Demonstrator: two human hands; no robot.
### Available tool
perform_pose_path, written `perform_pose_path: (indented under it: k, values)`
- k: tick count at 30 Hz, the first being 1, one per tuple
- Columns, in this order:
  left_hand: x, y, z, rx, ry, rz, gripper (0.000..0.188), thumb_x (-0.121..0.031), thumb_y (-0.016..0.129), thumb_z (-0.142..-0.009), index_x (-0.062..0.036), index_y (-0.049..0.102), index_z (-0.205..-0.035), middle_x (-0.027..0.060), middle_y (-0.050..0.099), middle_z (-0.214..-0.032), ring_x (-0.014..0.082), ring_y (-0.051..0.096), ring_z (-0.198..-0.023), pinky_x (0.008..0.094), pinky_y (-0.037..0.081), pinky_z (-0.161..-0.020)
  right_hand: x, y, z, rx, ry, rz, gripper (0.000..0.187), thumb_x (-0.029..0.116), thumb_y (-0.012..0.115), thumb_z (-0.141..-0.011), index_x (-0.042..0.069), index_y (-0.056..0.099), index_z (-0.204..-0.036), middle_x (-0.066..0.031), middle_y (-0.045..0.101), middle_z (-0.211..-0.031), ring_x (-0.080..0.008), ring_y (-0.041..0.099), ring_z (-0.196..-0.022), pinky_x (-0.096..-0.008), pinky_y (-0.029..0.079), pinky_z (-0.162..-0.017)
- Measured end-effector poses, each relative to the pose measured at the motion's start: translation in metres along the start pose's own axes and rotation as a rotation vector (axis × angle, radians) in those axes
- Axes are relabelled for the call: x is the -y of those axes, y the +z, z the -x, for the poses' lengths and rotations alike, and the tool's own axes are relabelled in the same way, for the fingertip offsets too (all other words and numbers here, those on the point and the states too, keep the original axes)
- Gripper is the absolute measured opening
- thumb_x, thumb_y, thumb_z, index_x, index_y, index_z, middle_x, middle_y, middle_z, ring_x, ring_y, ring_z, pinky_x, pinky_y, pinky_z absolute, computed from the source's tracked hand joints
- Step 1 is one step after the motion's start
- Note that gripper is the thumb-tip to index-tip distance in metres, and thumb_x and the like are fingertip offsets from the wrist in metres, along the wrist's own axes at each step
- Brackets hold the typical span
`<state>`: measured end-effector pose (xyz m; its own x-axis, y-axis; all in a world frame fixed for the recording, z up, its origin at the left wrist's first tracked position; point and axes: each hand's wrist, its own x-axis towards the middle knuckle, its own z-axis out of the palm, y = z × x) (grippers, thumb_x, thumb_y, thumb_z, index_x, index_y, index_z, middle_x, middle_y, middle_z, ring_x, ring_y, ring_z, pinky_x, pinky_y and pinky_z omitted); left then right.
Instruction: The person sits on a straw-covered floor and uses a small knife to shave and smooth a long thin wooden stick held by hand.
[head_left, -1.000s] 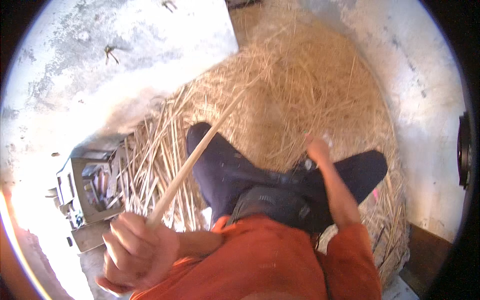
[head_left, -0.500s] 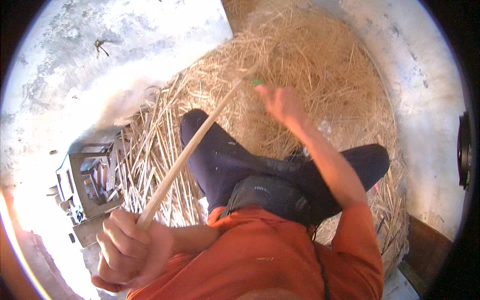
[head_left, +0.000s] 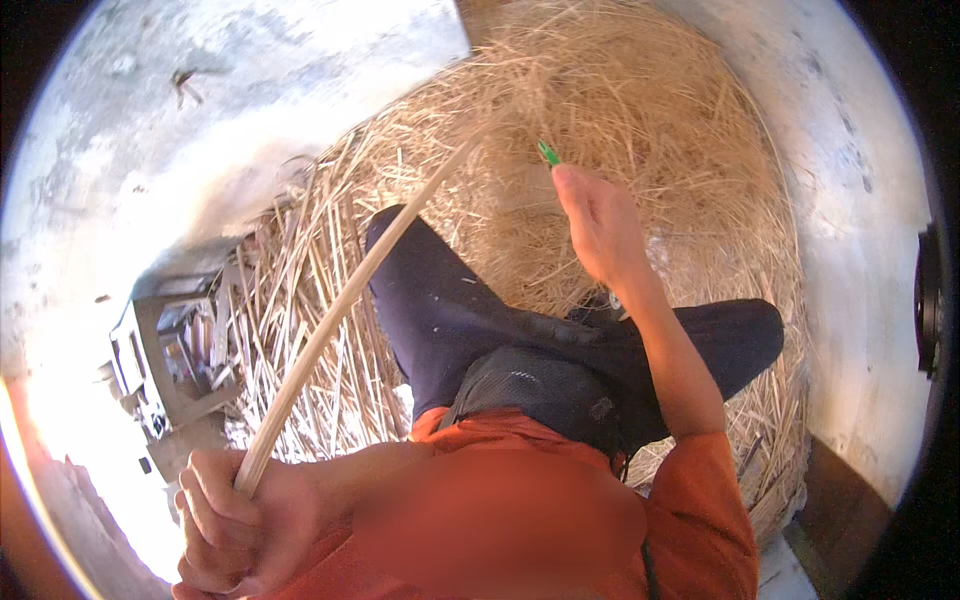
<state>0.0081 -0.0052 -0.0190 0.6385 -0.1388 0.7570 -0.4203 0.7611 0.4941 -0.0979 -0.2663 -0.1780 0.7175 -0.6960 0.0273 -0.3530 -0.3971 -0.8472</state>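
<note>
Right hand [head_left: 600,225] raised higher, left hand [head_left: 235,525] gripping cane [head_left: 345,310]

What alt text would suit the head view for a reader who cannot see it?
A seated person's left hand grips one end of a long pale cane strip, while the right hand reaches forward holding a small green tool. Straw-like shavings surround the crossed legs.

A pale, stained concrete floor [head_left: 130,130] lay in hard sunlight at the left, with a few twigs [head_left: 183,82] on it. A big heap of straw [head_left: 650,110] covered the middle. A grey wooden crate [head_left: 170,350] stood at the straw's left edge. A whitish wall [head_left: 860,250] curved along the right.
</note>
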Motion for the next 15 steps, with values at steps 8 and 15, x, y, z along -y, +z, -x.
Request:
perform_pose_path:
  k: [8, 15]
  values:
    - [0.01, 0.02, -0.005, -0.223, 0.068, -0.068, 0.045, -0.027, 0.035, -0.095, -0.0185, 0.029, -0.051, -0.0081, 0.022, -0.042, 0.0034, 0.013, -0.036, 0.0205, 0.011, -0.038, 0.116, 0.021, 0.065, 0.348, -0.277, -0.302, 0.026, 0.027, 0.047, -0.092, 0.004, 0.049, -0.079, -0.0112, 0.045, -0.055, -0.0284, 0.05, -0.047, -0.0355, 0.036, -0.045]
    - [0.001, 0.021, 0.009, -0.133, 0.03, -0.036, 0.047, -0.035, 0.026, -0.096, -0.0174, 0.027, -0.053, -0.0057, 0.021, -0.046, 0.0066, 0.013, -0.039, 0.0228, 0.016, -0.041, 0.117, 0.038, 0.073, 0.279, -0.31, -0.105, 0.028, 0.03, 0.049, -0.091, 0.004, 0.048, -0.079, -0.0133, 0.049, -0.054, -0.0343, 0.054, -0.049, -0.0407, 0.038, -0.042]
